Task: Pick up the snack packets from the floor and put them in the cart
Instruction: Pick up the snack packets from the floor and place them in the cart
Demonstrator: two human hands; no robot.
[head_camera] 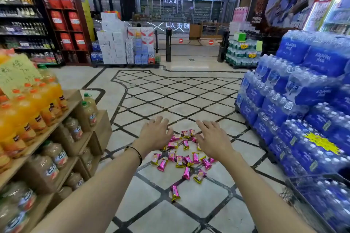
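Packets mid-aisle, left hand, right hand spread, seemingly above

The left hand and right hand are bare, as are both forearms. A thin dark bracelet with a small gold-coloured piece circles the left wrist.

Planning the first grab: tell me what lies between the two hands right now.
In the head view, pink snack packets on the tiled floor show between the left hand and the right hand; nothing else does.
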